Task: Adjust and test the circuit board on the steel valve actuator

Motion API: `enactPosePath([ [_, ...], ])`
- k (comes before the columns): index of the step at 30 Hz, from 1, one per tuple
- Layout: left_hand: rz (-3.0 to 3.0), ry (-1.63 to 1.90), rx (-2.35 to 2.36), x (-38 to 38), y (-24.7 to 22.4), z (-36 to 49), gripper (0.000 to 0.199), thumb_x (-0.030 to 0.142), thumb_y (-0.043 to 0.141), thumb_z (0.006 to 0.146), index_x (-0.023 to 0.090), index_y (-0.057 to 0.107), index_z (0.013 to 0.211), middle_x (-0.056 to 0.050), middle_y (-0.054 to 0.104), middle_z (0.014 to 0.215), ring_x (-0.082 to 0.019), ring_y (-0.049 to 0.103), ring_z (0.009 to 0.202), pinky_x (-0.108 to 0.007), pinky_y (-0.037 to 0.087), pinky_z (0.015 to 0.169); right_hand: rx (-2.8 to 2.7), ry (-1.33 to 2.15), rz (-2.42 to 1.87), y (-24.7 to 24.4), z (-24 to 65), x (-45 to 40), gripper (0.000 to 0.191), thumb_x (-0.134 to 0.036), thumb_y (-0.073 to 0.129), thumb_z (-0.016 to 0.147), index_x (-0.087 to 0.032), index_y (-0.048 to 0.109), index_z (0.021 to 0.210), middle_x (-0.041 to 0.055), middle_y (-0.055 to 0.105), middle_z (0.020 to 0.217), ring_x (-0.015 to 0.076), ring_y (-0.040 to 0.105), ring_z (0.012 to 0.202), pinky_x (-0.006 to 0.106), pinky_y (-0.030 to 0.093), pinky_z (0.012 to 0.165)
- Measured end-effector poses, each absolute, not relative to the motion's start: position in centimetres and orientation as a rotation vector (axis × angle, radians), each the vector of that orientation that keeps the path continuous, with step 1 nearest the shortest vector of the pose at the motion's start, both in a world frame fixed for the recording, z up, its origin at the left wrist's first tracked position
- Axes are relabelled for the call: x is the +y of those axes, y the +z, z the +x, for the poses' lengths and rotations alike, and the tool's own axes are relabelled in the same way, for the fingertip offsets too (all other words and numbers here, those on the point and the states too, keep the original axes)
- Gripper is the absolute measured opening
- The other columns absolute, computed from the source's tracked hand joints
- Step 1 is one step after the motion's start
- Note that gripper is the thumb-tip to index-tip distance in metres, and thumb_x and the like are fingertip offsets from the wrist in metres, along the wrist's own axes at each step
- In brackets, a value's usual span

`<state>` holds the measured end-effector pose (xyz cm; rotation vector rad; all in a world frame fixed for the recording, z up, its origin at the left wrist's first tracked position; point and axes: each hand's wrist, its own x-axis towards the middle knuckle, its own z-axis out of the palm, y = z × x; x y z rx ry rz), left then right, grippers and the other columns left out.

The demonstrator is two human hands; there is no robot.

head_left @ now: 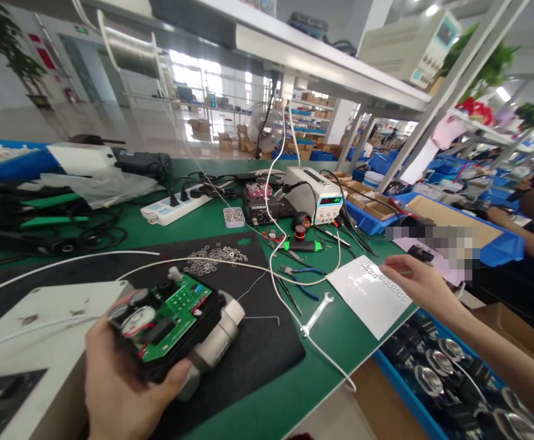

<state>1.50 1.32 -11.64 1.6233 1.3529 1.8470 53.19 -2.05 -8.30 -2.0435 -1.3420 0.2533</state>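
Note:
My left hand grips an opened electronic device from below, thumb along its near edge. Its dark housing holds a green circuit board with capacitors and red wires; a pale grey cylindrical part sticks out on the right. Over the far right edge of a white sheet, my right hand reaches in with fingers stretched out and nothing visible in them. Rows of small metal parts lie on that sheet. Just beyond the hand is a small black object.
Around the mat are loose rings, a wrench, blue-handled pliers and a power supply. A white cable crosses the bench. Below right stands a blue bin of round-headed units. Another person's arm shows far right.

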Motion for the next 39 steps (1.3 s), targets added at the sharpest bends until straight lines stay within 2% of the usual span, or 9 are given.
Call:
enactPosePath([
  [5,1.652,1.770,1.211,1.3,-12.2,1.7,0.094,0.058,0.090,0.069,0.023,0.049,0.145,-0.011,0.057,0.137,-0.038,0.061,0.122,-0.055,0.059,0.105,-1.820,0.359,-1.899,-6.4,43.0,-4.2,0.034,-0.057,0.063,0.096,-0.026,0.070,0.108,0.0066,0.076,0.108,0.0249,0.070,0.095,0.037,0.056,0.075],
  [11,1.623,1.754,1.120,1.3,-11.7,2.2,0.095,0.058,0.091,0.071,0.017,0.044,0.143,-0.016,0.056,0.134,-0.034,0.064,0.120,-0.046,0.061,0.100,-2.402,0.137,-1.627,-6.8,33.8,-2.7,0.024,-0.038,0.059,0.103,-0.019,0.068,0.115,0.0117,0.071,0.116,0.0283,0.068,0.107,0.043,0.054,0.093],
  [16,1.616,1.710,1.079,1.0,-11.6,2.4,0.093,0.055,0.089,0.075,0.021,0.039,0.146,-0.015,0.058,0.133,-0.030,0.068,0.112,-0.037,0.064,0.086,-2.652,0.179,-1.710,-7.4,28.9,-0.1,0.015,-0.027,0.060,0.097,-0.019,0.068,0.107,0.0095,0.071,0.108,0.0271,0.070,0.097,0.036,0.051,0.079],
  [21,1.569,1.707,1.093,0.8,-11.8,2.5,0.099,0.056,0.091,0.072,0.021,0.039,0.148,-0.015,0.059,0.134,-0.032,0.068,0.113,-0.042,0.064,0.091,-2.695,0.418,-1.906,-6.5,27.3,1.2,0.006,-0.021,0.061,0.085,-0.023,0.067,0.086,0.0038,0.076,0.091,0.0220,0.070,0.080,0.030,0.041,0.067],
  [24,1.555,1.711,1.101,0.8,-11.7,2.5,0.098,0.054,0.092,0.071,0.021,0.040,0.147,-0.015,0.061,0.133,-0.033,0.068,0.113,-0.045,0.062,0.096,-2.715,0.422,-1.965,-6.0,27.0,1.2,0.003,-0.021,0.064,0.078,-0.023,0.066,0.077,0.0048,0.075,0.079,0.0229,0.068,0.071,0.029,0.034,0.059],
  [27,1.535,1.713,1.097,0.8,-11.6,2.5,0.096,0.053,0.092,0.072,0.020,0.041,0.146,-0.015,0.061,0.133,-0.033,0.068,0.115,-0.046,0.061,0.099,-2.714,0.371,-1.998,-5.6,26.8,0.7,0.003,-0.020,0.063,0.075,-0.022,0.065,0.074,0.0075,0.075,0.076,0.0246,0.068,0.069,0.030,0.029,0.058],
  [34,1.505,1.706,1.085,1.0,-11.8,2.8,0.099,0.049,0.092,0.072,0.023,0.037,0.149,-0.013,0.061,0.131,-0.031,0.067,0.115,-0.042,0.062,0.094,-2.387,0.470,-1.938,-5.8,28.6,-1.4,0.003,-0.020,0.061,0.079,-0.023,0.063,0.079,0.0013,0.072,0.071,0.0195,0.063,0.064,0.030,0.035,0.060],
  [36,1.501,1.711,1.075,1.1,-11.8,2.8,0.098,0.048,0.092,0.072,0.022,0.037,0.148,-0.013,0.061,0.132,-0.031,0.067,0.116,-0.041,0.062,0.092,-2.201,0.584,-1.898,-6.3,29.4,-2.1,0.002,-0.024,0.061,0.082,-0.024,0.061,0.079,-0.0008,0.068,0.067,0.0178,0.062,0.061,0.029,0.037,0.057],
  [39,1.477,1.725,1.057,1.1,-11.6,2.9,0.096,0.047,0.091,0.072,0.020,0.037,0.146,-0.015,0.060,0.134,-0.031,0.066,0.118,-0.040,0.062,0.091,-1.959,0.801,-1.788,-7.3,30.3,-3.6,0.013,-0.036,0.061,0.088,-0.025,0.062,0.083,-0.0016,0.065,0.067,0.0172,0.061,0.061,0.028,0.043,0.055],
])
